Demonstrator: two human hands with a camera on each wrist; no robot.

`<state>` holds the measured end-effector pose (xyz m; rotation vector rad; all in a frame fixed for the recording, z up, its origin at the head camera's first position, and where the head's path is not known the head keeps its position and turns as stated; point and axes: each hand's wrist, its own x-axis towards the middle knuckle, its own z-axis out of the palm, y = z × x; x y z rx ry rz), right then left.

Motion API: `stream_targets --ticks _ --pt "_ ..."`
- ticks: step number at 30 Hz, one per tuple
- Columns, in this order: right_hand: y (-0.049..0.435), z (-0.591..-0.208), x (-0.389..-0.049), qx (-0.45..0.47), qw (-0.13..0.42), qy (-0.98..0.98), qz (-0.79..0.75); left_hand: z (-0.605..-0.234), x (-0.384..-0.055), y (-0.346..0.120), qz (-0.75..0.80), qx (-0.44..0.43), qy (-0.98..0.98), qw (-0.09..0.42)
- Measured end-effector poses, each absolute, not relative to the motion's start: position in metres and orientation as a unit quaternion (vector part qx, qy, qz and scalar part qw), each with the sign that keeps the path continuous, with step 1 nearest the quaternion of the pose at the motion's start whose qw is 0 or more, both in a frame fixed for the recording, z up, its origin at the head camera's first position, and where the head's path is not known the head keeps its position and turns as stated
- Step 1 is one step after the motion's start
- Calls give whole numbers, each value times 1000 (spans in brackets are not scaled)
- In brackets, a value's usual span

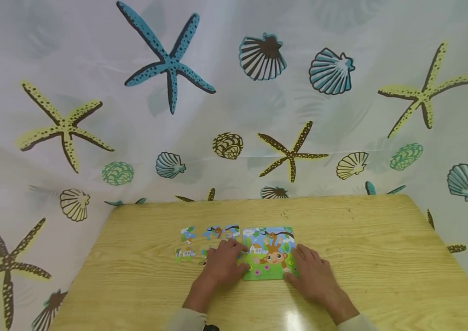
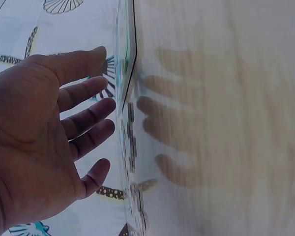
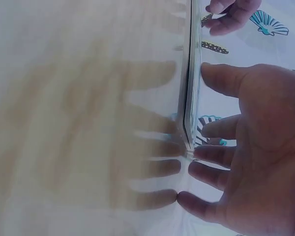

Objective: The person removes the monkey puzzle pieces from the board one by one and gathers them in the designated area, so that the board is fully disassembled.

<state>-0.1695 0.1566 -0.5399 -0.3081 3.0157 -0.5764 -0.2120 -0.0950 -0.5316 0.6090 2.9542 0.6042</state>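
A square picture board (image 1: 272, 253) showing a cartoon monkey hanging over flowery grass lies flat on the table. My left hand (image 1: 224, 264) is at its left edge, partly covering some loose jigsaw pieces (image 1: 186, 253). In the left wrist view the left hand's fingers (image 2: 91, 140) are spread and relaxed, with nothing in the palm. My right hand (image 1: 313, 274) is at the board's right edge, thumb by the lower right corner. The right wrist view shows its fingers (image 3: 211, 174) extended and apart, the little fingertip right at the tabletop. Both hands overlap the board's sides in the head view.
More jigsaw pieces (image 1: 219, 231) lie in a loose row at the upper left of the board. The light wood-grain table (image 1: 383, 257) extends around them. Behind it and at both sides hangs a white curtain (image 1: 234, 105) printed with starfish and shells.
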Motion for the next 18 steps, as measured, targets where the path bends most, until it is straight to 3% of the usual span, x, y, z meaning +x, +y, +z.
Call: stream_targets --ticks 6,18 --pt "147 -542 -178 -112 30 972 -202 -536 -208 -85 164 199 965 56" --pt "132 -539 -188 -96 55 983 -148 -533 -202 -81 153 196 968 41"
